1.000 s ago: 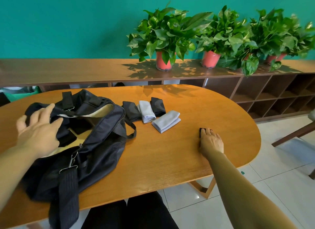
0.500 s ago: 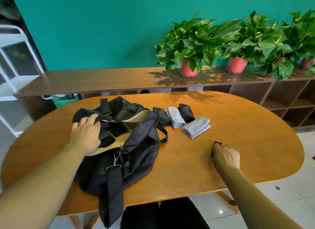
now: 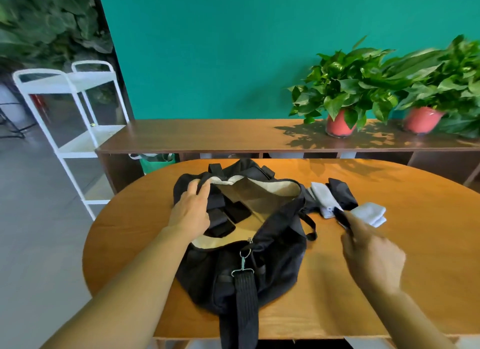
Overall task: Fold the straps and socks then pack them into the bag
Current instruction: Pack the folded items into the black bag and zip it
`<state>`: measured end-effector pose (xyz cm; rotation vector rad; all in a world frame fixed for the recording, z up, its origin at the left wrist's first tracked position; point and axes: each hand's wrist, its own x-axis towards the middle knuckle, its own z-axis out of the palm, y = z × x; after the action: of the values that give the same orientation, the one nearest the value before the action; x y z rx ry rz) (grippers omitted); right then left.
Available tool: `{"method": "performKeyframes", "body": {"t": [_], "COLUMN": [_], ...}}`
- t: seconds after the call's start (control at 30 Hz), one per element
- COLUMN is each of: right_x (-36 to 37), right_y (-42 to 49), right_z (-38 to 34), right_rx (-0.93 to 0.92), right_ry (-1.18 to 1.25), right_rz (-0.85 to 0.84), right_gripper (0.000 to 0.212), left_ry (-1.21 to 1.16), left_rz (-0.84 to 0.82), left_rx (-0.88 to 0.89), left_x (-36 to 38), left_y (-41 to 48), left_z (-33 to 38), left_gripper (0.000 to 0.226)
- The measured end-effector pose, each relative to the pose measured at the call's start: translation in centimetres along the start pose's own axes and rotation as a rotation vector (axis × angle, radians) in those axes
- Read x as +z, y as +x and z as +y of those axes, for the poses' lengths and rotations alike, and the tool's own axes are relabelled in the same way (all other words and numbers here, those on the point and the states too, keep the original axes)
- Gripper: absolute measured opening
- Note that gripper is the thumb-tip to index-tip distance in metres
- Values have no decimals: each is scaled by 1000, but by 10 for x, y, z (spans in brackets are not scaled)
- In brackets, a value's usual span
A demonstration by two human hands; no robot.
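Left hand [image 3: 191, 213] grips the duffel bag [image 3: 241, 247] rim, right hand [image 3: 368, 255] pinches a folded black strap [image 3: 342, 218]; best hold the mouth wide, lay it flat inside.

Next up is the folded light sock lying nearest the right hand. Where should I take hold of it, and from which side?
Judging by its pose, pinch the folded light sock across its stacked layers at the near end, coming from above with the right hand. It lies flat on the table, apart from the black bag, so that side looks unobstructed. The right hand already holds a small black item.
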<state>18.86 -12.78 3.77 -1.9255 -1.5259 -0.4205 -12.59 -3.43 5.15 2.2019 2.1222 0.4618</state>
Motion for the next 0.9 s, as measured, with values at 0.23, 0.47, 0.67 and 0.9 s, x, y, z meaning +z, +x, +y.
{"method": "performKeyframes", "body": {"t": [0.23,0.47,0.67,0.9], "right_x": [56,126,139,131], "right_y": [0,33,38,44], "right_z": [-114,-163,-168,-169], "right_rx": [-642,-545,-550,-279], "right_ry": [270,71,-47,217], "right_rz": [0,-416,-834,-819], "right_gripper": [41,54,63,44], "left_ry": [-24,-24,148,99], "left_rz": [-8,-37,-63,-84], "left_rx": [19,74,104,45], "left_x": [12,11,15,28], "left_y": [10,15,16,16], "left_z": [-9,-15,-19,-22], "left_gripper": [86,98,109,122]}}
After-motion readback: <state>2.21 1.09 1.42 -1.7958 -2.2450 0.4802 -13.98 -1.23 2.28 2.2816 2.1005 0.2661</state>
